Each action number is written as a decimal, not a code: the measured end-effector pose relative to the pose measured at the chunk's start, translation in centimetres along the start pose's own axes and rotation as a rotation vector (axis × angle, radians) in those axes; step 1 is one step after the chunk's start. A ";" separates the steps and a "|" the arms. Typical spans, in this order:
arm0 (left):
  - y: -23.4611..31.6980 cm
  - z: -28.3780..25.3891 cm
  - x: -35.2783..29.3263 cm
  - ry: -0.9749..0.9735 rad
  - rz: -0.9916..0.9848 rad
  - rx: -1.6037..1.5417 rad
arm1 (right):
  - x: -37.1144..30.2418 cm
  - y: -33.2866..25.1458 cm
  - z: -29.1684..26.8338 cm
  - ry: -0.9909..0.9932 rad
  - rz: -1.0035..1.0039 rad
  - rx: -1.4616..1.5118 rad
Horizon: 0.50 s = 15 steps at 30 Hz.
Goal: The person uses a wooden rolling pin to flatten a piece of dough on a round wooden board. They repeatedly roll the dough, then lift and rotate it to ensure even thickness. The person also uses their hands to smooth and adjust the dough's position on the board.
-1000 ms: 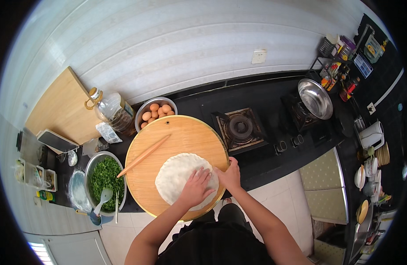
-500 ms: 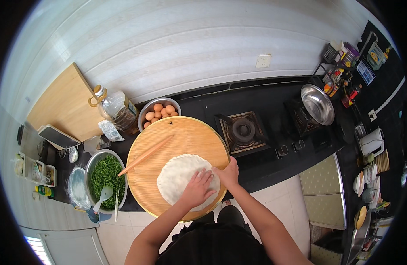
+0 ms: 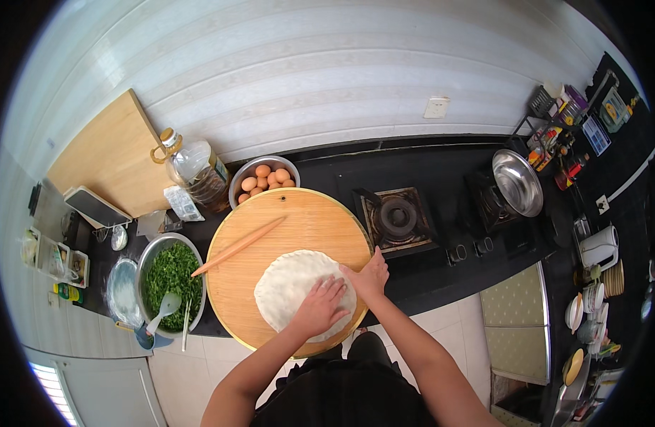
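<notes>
A round, pale sheet of dough (image 3: 283, 290) with a crimped-looking edge lies on a round wooden board (image 3: 235, 299) at the counter's front edge. Flat on the dough's lower right part rests my left hand (image 3: 318, 307), its fingers spread. My right hand (image 3: 368, 277) is at the board's right rim; its thumb reaches to the dough's edge, and the other fingers stretch along the rim, apart from the thumb. A tapered wooden rolling pin (image 3: 238, 247) lies slanted across the board's left part, one end sticking out past the rim.
Left of the board stands a metal bowl of chopped greens (image 3: 172, 274) with a spoon (image 3: 168, 306) and chopsticks (image 3: 186, 327). Behind are a bowl of eggs (image 3: 262, 181) and a large oil bottle (image 3: 197, 174). To the right, a gas burner (image 3: 396, 218) and a metal pan (image 3: 518, 183).
The whole view has shifted slightly. Both hands keep nearly the same places, the left on the dough and the right at the rim.
</notes>
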<state>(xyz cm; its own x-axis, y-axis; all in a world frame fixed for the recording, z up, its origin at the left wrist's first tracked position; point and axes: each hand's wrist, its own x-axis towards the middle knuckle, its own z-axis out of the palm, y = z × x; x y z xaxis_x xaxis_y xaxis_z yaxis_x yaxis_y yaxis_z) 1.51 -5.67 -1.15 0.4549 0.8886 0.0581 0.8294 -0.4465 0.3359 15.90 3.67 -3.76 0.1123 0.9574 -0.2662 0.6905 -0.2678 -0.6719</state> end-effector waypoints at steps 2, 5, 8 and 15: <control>0.1 -0.2 0.1 -0.005 -0.001 0.001 | 0.3 -0.2 -0.1 -0.023 -0.003 -0.004; 0.3 -0.2 -0.1 -0.006 -0.024 -0.005 | 0.7 0.0 0.3 -0.053 -0.027 0.007; 0.1 -0.1 0.0 0.013 -0.013 -0.004 | 1.3 -0.7 0.2 0.070 -0.074 0.040; 0.3 0.3 -0.2 0.016 -0.032 0.000 | 2.0 -1.9 0.3 0.048 -0.168 -0.066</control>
<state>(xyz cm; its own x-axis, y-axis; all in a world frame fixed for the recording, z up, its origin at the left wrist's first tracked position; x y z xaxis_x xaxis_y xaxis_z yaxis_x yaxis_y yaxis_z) 1.76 -5.96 -1.36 0.4234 0.9038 0.0620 0.8433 -0.4182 0.3375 14.59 6.05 -3.23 0.0246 0.9925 -0.1194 0.7474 -0.0976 -0.6572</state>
